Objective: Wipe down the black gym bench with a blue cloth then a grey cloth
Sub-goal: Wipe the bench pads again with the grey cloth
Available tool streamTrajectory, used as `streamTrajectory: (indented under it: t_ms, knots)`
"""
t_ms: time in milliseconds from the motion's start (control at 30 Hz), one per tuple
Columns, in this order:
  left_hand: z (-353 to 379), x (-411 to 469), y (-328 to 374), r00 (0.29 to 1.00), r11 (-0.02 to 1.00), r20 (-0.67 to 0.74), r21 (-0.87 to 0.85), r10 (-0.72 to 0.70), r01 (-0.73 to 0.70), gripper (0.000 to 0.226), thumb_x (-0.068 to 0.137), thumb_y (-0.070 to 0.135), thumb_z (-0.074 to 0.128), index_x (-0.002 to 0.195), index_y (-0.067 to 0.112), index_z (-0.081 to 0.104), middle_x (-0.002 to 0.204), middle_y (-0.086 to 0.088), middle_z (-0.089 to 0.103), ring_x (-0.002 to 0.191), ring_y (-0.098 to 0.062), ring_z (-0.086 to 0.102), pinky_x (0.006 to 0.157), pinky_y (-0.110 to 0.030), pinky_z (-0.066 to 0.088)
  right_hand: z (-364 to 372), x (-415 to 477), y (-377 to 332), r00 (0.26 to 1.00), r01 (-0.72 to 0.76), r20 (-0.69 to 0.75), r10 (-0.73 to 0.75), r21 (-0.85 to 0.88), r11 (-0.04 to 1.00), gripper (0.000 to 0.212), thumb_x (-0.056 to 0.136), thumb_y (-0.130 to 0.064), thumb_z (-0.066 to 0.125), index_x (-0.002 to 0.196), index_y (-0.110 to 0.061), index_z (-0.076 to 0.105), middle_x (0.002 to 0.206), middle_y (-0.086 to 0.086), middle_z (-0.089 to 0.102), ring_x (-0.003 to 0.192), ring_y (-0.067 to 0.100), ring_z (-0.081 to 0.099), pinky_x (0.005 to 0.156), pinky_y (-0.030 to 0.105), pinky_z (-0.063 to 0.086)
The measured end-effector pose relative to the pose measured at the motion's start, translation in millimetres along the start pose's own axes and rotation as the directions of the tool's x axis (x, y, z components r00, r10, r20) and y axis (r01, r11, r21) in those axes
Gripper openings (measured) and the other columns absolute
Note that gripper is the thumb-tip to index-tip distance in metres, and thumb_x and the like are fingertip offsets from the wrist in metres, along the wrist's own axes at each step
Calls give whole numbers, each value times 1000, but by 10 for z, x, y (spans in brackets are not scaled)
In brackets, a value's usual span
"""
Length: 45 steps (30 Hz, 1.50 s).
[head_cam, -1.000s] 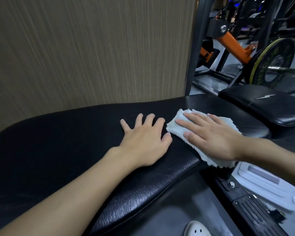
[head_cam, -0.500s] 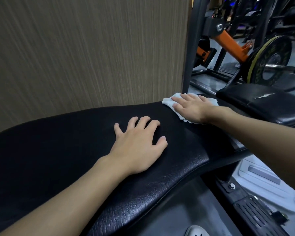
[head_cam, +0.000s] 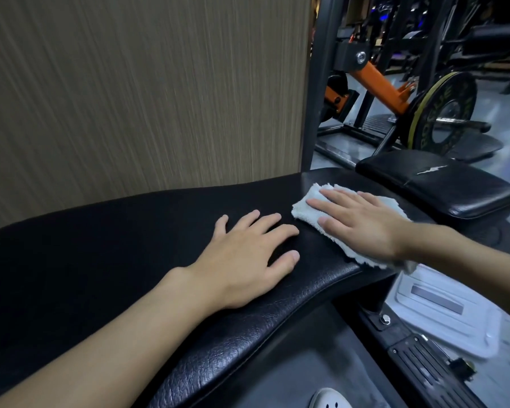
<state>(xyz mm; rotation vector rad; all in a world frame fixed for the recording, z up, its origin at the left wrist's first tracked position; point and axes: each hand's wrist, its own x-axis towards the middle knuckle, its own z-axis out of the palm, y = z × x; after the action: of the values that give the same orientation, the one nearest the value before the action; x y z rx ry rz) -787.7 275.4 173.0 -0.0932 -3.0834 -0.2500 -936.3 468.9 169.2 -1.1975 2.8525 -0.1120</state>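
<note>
And the right hand (head_cam: 365, 228) is flat on the cloth (head_cam: 304, 212), fingers straight, palm pressing it onto the bench (head_cam: 100, 260) near the bench's right end. A flat palm spreads the pressure, so the whole pad of cloth can drag across the vinyl rather than bunch up. The cloth's near edge hangs just over the bench's front edge, so that rim looks set to get covered too.

The left hand (head_cam: 245, 260) lies palm down on the bare bench just left of the cloth, fingers spread, holding nothing (a brace, I'd say, to steady the lean). The two hands are close but not touching.

Cloth colour? Pale, somewhere between light blue and grey in this dim light, so I can't call which pass this is.

Beyond the bench's right end sits a second black pad (head_cam: 454, 189); behind the bench, a wood-grain panel (head_cam: 130, 98).
</note>
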Motion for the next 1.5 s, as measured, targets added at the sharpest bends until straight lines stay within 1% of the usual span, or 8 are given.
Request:
streamTrajectory:
  t_ms: [133,367,833,1000,1100,1267,1400,1500]
  knots:
    - [32,8,-25,1000,1000,-14,-18,-8,8,50,91,66,24,139,52,26,159,19,15,148,-11,3,116,-58,4,-45,484,163,998,-63,0,63,17,998,53,101,-51,13,153,-42,15,164,-7,11,151,14,3,120,44,3]
    - [14,-2,-73,999,997,-41,-73,-5,2,48,92,66,28,138,54,29,157,25,17,147,-4,3,117,-53,3,-105,1070,369,975,-223,6,223,72,972,59,95,-58,13,151,-43,22,163,-6,21,150,21,14,117,52,10]
    - [30,-34,-61,997,992,-72,-124,-12,3,45,94,58,31,138,49,35,155,25,22,146,-2,7,118,-50,3,36,-88,503,964,-259,-55,259,5,966,60,95,-58,11,152,-42,18,163,-6,12,151,15,3,120,48,9]
    - [-42,-96,-72,972,980,-223,-196,-70,25,33,97,39,42,126,35,56,145,17,41,138,-2,26,117,-38,17,62,-91,535,963,-265,-60,263,-25,964,66,90,-60,6,153,-41,18,163,-3,14,151,18,4,120,46,11]
    - [-199,-181,-211,974,980,-211,-194,-85,44,30,96,38,45,121,33,61,138,21,46,131,0,36,109,-30,27,61,156,575,965,-259,-57,258,-19,966,59,95,-56,11,151,-40,20,162,1,17,151,20,7,119,45,12]
    - [-307,-473,-695,968,971,-84,24,-235,238,49,91,61,28,137,46,40,152,20,28,144,-4,17,115,-49,19,-21,757,527,953,-303,-19,303,38,952,61,94,-58,14,152,-40,20,164,1,15,151,25,10,119,48,11]
    - [-177,-677,-820,957,959,-49,-28,-284,283,74,75,73,3,144,53,21,158,24,10,147,-3,-1,118,-54,4,-38,997,406,943,-332,3,332,43,942,62,94,-55,12,153,-37,21,164,-2,15,151,24,7,119,50,8]
    - [-171,-661,-812,955,957,-71,-40,-288,286,61,87,66,15,145,50,23,159,22,10,148,-5,-1,117,-54,3,-27,1069,311,946,-323,-7,324,48,945,62,93,-54,11,149,-34,27,160,-2,23,149,23,12,118,51,9]
